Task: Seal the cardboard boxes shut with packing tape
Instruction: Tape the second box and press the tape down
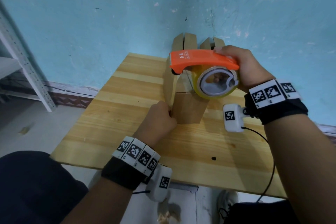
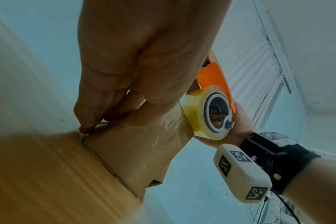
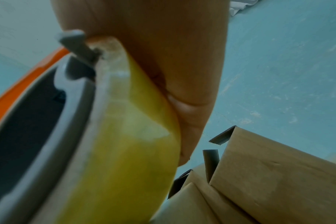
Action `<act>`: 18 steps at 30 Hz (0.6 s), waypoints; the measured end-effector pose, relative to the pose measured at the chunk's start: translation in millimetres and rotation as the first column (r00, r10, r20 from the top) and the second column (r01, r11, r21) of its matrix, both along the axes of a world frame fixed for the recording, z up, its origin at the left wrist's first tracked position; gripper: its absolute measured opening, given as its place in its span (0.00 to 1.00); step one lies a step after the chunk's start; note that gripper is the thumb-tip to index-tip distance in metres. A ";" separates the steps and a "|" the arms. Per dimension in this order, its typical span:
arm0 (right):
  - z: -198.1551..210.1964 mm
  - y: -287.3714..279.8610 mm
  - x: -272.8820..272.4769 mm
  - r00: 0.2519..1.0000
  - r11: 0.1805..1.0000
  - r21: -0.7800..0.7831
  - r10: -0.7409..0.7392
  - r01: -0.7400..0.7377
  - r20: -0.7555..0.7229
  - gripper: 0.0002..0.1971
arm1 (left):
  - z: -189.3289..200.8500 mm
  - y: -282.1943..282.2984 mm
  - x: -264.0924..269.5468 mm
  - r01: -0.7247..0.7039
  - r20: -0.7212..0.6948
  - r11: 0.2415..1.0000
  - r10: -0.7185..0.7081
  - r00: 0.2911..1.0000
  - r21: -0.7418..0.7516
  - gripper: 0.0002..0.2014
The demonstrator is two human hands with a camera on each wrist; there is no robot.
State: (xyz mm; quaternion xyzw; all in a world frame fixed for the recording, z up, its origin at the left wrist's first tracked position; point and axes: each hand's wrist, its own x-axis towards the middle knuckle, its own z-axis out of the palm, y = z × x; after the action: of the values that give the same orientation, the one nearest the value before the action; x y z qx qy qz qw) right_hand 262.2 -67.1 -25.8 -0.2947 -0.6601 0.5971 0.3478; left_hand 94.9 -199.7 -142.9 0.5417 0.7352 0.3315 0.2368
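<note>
On the wooden table (image 1: 127, 114) stands a small brown cardboard box (image 1: 187, 109). My left hand (image 1: 170, 112) holds its near left corner. In the left wrist view the left hand (image 2: 113, 116) has its thumb on the box (image 2: 136, 151) and its fingers on the box's side, and a shiny strip of tape lies over the box. My right hand (image 1: 236, 67) grips an orange tape dispenser (image 1: 201, 60) just above the box. Its yellowish tape roll (image 1: 216, 85) almost touches the box top. The roll (image 3: 128, 136) fills the right wrist view.
Two more cardboard boxes (image 1: 185, 42) (image 1: 212, 42) with open flaps stand at the table's far edge against the blue wall. A grey metal shelf (image 1: 23, 63) stands at the left. A black cable (image 1: 269, 151) crosses the table's right side.
</note>
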 end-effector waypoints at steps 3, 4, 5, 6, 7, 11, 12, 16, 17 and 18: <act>0.0 0.0 0.1 1.000 1.000 0.011 0.004 -0.004 0.007 0.12 | 0.4 0.9 0.9 0.022 0.001 0.999 -0.022 1.000 -0.023 0.14; -0.1 0.1 0.3 1.000 1.000 0.014 0.007 -0.007 0.007 0.13 | 0.7 0.7 0.4 0.033 0.010 0.999 -0.033 0.999 -0.040 0.14; -0.3 0.1 0.6 1.000 1.000 0.017 0.011 -0.011 0.007 0.13 | 1.4 0.0 0.3 0.044 0.019 0.998 -0.043 0.999 -0.055 0.16; -0.1 0.2 0.8 1.000 1.000 0.019 0.014 -0.014 0.009 0.14 | 1.7 0.0 0.3 0.050 0.031 0.997 -0.049 0.998 -0.063 0.17; -0.2 0.4 0.9 1.000 1.000 0.020 0.014 -0.015 0.013 0.14 | 1.4 0.0 0.2 0.053 0.047 0.996 -0.050 0.998 -0.077 0.18; -0.5 2.0 0.9 0.999 1.000 0.007 0.015 -0.015 0.028 0.12 | -1.9 1.8 -0.2 0.098 0.142 0.985 -0.078 0.987 -0.142 0.18; -0.6 2.0 1.0 1.000 1.000 0.005 0.014 -0.014 0.024 0.12 | -1.5 1.4 -0.5 0.112 0.177 0.980 -0.082 0.981 -0.165 0.24; -0.4 1.6 1.2 1.000 1.000 0.001 0.020 -0.020 0.007 0.11 | 6.3 2.0 -3.1 0.140 0.105 0.951 -0.115 0.988 -0.277 0.37; -0.4 1.6 1.3 1.000 1.000 0.003 0.020 -0.020 0.008 0.12 | 7.3 2.6 -4.0 0.146 0.063 0.939 -0.133 0.989 -0.311 0.31; -0.1 1.0 1.3 1.000 1.000 0.006 0.019 -0.019 0.011 0.12 | 9.0 2.5 -4.7 0.153 0.034 0.927 -0.151 0.988 -0.342 0.24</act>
State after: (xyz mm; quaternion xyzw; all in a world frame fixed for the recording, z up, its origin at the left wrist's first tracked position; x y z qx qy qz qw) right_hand 263.6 -66.1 -26.0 -0.2905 -0.6665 0.5969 0.3393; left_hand 90.1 -197.2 -134.0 0.5462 0.7368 0.1809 0.3551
